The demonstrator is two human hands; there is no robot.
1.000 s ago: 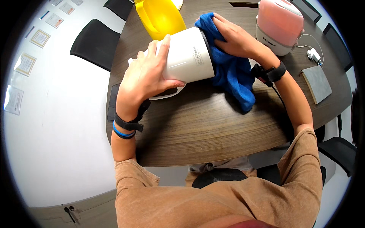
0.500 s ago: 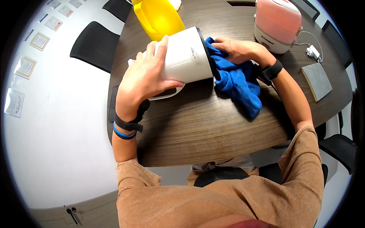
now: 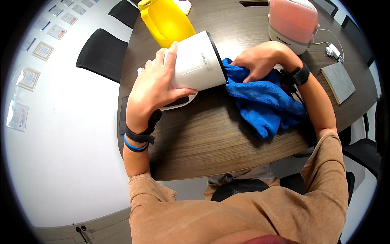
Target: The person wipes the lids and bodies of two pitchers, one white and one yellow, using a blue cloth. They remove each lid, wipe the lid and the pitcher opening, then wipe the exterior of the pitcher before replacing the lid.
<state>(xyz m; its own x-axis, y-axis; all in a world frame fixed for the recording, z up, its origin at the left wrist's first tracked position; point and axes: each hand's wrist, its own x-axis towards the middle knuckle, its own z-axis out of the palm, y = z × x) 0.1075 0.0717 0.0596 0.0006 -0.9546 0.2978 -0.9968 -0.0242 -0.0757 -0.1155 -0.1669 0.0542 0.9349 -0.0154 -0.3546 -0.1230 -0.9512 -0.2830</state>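
A white pot [image 3: 198, 61], cylindrical with a black rim and a looped handle [image 3: 178, 104], is tilted on its side with its mouth toward the right. My left hand [image 3: 156, 83] grips it around the base end, fingers over the top and thumb below. By the mouth, my right hand [image 3: 258, 63] holds a bunched blue cloth [image 3: 268, 103], pinching its upper left part. The rest of the cloth drapes onto the wooden table [image 3: 203, 150]. The inside of the pot is hidden from view.
Behind the pot stands a yellow pitcher-like vessel [image 3: 168, 24]. A pink and white lunch-box-like appliance [image 3: 293, 24] is at the back right, near a white plug and cord [image 3: 334, 51]. A grey notebook [image 3: 339, 83] lies farther right. Black chairs [image 3: 101, 55] surround the table.
My right hand has shifted slightly right and down, away from the pot's mouth. More of the blue cloth now spreads to the right. My left hand keeps its grip on the pot.
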